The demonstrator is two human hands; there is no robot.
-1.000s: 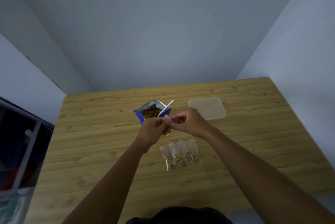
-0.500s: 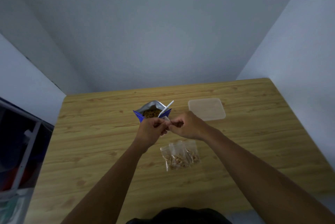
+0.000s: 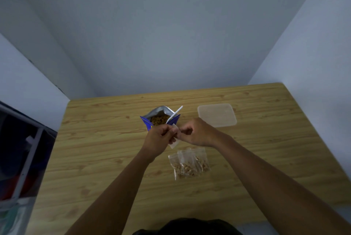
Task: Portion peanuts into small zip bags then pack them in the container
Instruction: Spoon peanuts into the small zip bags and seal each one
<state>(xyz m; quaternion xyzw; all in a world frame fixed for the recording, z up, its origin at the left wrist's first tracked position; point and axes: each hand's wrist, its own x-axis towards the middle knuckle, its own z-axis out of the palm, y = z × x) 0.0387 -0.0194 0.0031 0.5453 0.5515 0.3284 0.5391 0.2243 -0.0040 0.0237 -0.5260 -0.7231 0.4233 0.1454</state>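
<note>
At frame centre, a small clear empty zip bag (image 3: 174, 137) is being pinched by the left hand (image 3: 159, 137) and right hand (image 3: 197, 133), seemingly to open it beside the blue foil peanut pouch (image 3: 159, 118). Filled bags (image 3: 189, 163) are being kept below; the translucent lidded container (image 3: 217, 115) upper right.

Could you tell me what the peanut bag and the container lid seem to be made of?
Peanut bag: probably foil-lined plastic, since the inside shines silver and the outside is printed blue. Container lid: likely frosted plastic, as it looks milky, translucent and smooth with rounded corners.
</note>
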